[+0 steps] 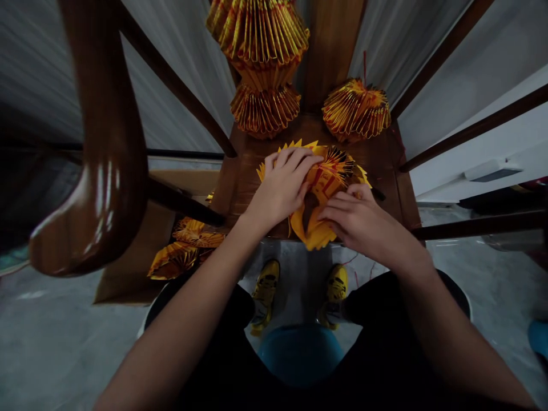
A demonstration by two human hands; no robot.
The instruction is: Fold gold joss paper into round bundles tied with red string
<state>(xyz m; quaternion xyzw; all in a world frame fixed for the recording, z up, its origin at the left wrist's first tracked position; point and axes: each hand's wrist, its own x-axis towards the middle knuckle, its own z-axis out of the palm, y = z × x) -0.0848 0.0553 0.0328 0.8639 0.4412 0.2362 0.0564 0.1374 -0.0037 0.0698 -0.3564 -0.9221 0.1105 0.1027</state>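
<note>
Pressing flat on the folded yellow paper bundle [331,174] with the outspread left hand [282,188], gripping nothing; pinching its near edge with the curled right hand [363,225]. Lying at the front of the wooden seat [240,177], near pleated paper lanterns [355,108].

So the paper fan [325,177] is a round, pleated bundle of yellow sheets with red and gold print, with zigzag points along its far rim. It lies flat-ish at the front edge of the wooden seat [242,177], its near folds hanging over.
</note>
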